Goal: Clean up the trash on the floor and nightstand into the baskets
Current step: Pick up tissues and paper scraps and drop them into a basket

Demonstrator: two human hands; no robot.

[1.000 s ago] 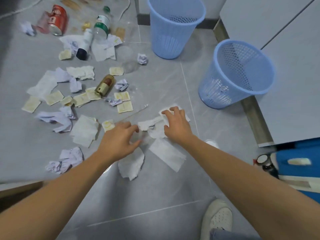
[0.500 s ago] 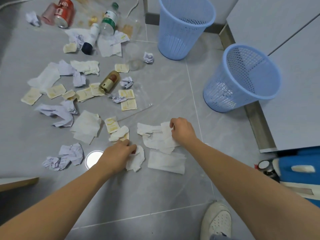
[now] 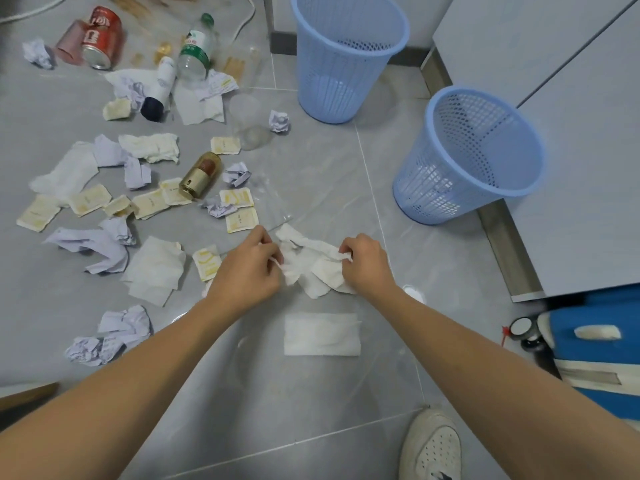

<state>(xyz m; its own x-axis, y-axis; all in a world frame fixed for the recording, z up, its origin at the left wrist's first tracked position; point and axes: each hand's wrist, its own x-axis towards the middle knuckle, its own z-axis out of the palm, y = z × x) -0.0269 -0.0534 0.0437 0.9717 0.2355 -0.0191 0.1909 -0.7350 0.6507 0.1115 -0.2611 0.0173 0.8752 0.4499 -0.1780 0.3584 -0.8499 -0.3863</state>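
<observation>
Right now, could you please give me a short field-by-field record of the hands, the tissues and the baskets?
left hand: left hand pinches the white tissue bundle at its left end
right hand: right hand grips the same bundle at its right end
flat tissue: flat tissue lies on the floor nearer the person, untouched
far basket: far basket stands upright
near basket: near basket stands right of the hands
other litter: red can, green-capped bottle, gold bottle, all lying on the floor
</observation>
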